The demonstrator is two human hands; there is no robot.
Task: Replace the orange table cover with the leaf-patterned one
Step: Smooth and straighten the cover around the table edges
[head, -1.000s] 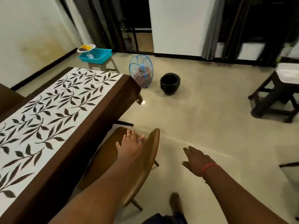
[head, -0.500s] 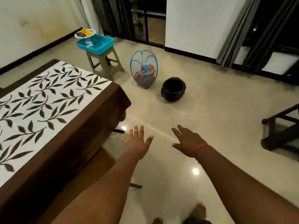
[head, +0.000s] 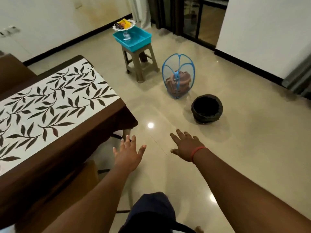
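Observation:
The leaf-patterned cover (head: 50, 111), white with dark leaves and a brown border, lies spread over the table at the left. A brownish-orange cloth (head: 178, 81) sits bunched inside a blue mesh basket (head: 168, 71) on the floor. My left hand (head: 128, 155) is stretched out with fingers spread, just off the table's near corner, holding nothing. To its right, my right hand (head: 186, 147), with a red band at the wrist, also hovers flat and empty over the floor.
A brown plastic stool (head: 141, 64) carries a blue tray (head: 136, 39) with a glass stand of snacks (head: 123, 25). A black bin (head: 207, 108) stands right of the mesh basket. A wooden chair (head: 67, 182) is tucked under the table. Glass doors at the back.
I have walked forward past the chair toward the table's end. Both hands left the chair and now hover over the floor; the stool, basket and bin are closer.

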